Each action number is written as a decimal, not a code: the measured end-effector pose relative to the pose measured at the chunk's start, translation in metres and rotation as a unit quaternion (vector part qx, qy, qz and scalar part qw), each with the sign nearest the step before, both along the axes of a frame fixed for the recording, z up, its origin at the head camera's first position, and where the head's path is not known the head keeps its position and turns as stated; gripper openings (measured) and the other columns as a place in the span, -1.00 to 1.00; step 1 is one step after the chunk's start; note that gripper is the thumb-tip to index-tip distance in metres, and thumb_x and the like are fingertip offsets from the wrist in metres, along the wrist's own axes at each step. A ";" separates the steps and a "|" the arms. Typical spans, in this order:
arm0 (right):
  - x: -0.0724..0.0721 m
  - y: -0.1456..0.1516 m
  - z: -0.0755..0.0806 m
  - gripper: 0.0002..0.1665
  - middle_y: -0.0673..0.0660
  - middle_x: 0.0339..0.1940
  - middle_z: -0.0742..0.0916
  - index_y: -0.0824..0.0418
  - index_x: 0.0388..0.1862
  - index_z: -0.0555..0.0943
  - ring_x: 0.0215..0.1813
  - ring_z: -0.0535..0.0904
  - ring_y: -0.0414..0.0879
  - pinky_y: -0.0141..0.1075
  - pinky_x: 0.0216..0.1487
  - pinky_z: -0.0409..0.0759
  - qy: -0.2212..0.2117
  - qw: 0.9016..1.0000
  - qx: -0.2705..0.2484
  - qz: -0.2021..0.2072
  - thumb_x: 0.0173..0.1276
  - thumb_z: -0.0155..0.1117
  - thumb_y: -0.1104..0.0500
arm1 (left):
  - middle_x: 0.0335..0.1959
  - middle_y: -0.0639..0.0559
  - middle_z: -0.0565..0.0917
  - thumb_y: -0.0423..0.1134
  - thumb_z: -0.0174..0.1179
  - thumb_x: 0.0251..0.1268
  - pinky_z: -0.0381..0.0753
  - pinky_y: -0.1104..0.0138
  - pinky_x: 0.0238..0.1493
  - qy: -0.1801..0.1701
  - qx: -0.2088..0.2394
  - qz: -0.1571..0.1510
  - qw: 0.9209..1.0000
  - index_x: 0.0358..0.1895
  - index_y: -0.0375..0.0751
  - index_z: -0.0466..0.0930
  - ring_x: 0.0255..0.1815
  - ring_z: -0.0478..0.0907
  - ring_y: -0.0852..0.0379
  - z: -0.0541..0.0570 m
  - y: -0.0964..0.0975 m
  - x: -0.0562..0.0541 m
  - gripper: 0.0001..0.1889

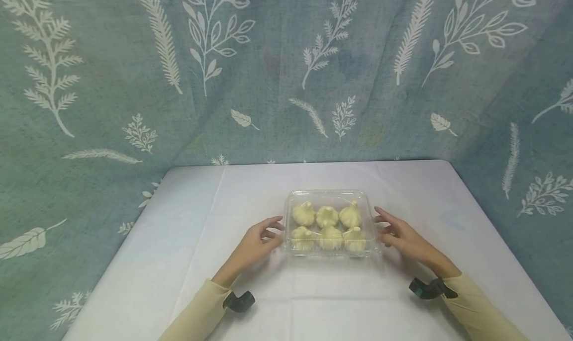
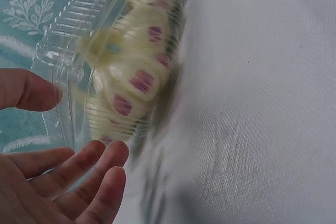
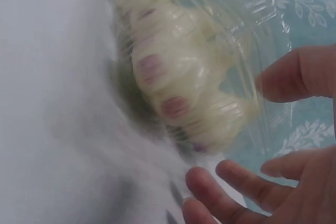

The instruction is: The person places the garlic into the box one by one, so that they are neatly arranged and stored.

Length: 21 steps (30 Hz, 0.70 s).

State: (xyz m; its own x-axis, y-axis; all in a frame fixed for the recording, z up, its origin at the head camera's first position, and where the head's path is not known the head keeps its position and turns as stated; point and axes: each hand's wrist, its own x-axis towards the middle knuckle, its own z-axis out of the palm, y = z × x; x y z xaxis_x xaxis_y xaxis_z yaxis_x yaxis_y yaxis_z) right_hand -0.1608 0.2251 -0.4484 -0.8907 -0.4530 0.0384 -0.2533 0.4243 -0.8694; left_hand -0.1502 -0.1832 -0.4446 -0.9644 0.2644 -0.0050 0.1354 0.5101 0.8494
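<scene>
A clear plastic clamshell box point(image 1: 331, 246) lies on the white table, its lid down. Inside it sit several pale garlic bulbs point(image 1: 328, 216) in two rows; the wrist views show purplish patches on the garlic point(image 2: 140, 81). On the box's left side is my left hand point(image 1: 259, 239), thumb and fingers spread apart, fingertips at the wall. My right hand point(image 1: 405, 239) stands at the opposite side in much the same way, its spread fingers point(image 3: 252, 182) close to the plastic. Whether the fingertips touch the box is hard to tell.
A white cloth covers the table point(image 1: 250, 187). Behind and beside it hangs a blue-green curtain point(image 1: 277, 82) with white leaf prints. A dark wrist device point(image 1: 239, 301) sits on the left wrist, and another dark device point(image 1: 431, 288) on the right.
</scene>
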 end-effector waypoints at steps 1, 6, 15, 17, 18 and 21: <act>0.003 0.000 0.001 -0.10 0.58 0.41 0.47 0.47 0.65 -0.01 0.15 0.68 0.26 -0.32 -0.14 0.72 -0.003 1.000 0.001 -0.003 0.51 0.19 0.24 | 0.21 -0.17 0.67 -0.23 0.23 0.43 0.78 0.17 0.10 -0.003 0.001 0.000 1.000 0.50 -0.25 0.38 0.09 0.73 -0.09 0.000 0.000 0.001 -0.40; 0.015 -0.002 0.006 -0.12 0.53 0.35 0.54 0.48 0.62 0.08 0.04 0.71 -0.03 -0.28 -0.22 0.74 -0.019 1.000 0.006 -0.009 0.50 0.22 0.20 | 0.21 -0.22 0.67 -0.16 0.24 0.47 0.80 0.26 -0.07 -0.022 0.009 -0.007 1.000 0.48 -0.29 0.40 0.08 0.74 -0.10 0.000 -0.002 0.009 -0.41; 0.033 0.001 0.011 -0.12 0.58 0.33 0.53 0.55 0.58 0.10 -0.12 0.73 -0.17 -0.25 -0.30 0.74 -0.076 0.997 -0.008 0.018 0.49 0.23 0.17 | 0.12 -0.28 0.71 -0.14 0.24 0.46 0.80 0.28 -0.24 -0.031 0.013 -0.030 0.999 0.32 -0.41 0.53 -0.15 0.78 0.04 -0.003 -0.005 0.015 -0.49; 0.034 -0.001 0.012 -0.12 0.52 0.23 0.63 0.56 0.57 0.13 -0.15 0.73 -0.10 -0.25 -0.34 0.72 -0.094 0.995 0.001 0.012 0.49 0.24 0.13 | 0.04 -0.28 0.75 -0.12 0.23 0.47 0.80 0.27 -0.26 -0.031 0.011 -0.037 0.999 0.27 -0.44 0.56 -0.20 0.78 0.02 -0.003 -0.005 0.015 -0.51; 0.034 -0.002 0.012 -0.13 0.48 0.16 0.68 0.57 0.56 0.15 -0.17 0.73 -0.08 -0.25 -0.37 0.71 -0.102 0.995 0.006 0.009 0.50 0.25 0.11 | -0.01 -0.29 0.76 -0.12 0.23 0.47 0.80 0.26 -0.28 -0.032 0.012 -0.042 0.999 0.25 -0.46 0.57 -0.23 0.78 0.00 -0.003 -0.006 0.015 -0.51; 0.036 -0.004 0.012 -0.20 0.33 -0.08 0.78 0.59 0.48 0.27 -0.25 0.70 -0.07 -0.26 -0.43 0.69 -0.127 0.992 0.015 0.000 0.52 0.24 0.07 | -0.16 -0.26 0.80 -0.10 0.22 0.48 0.78 0.27 -0.32 -0.033 0.011 -0.050 0.998 0.19 -0.49 0.60 -0.30 0.77 -0.01 -0.003 -0.006 0.016 -0.52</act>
State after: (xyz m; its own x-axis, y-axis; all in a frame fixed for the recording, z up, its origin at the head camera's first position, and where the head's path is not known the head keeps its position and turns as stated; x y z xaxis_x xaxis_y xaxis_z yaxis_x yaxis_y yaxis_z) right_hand -0.1250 0.2209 -0.4366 -0.8698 -0.4510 -0.2002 -0.0282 0.4505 -0.8923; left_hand -0.1341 -0.1897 -0.4477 -0.9308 0.3604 -0.0616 0.1278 0.4786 0.8687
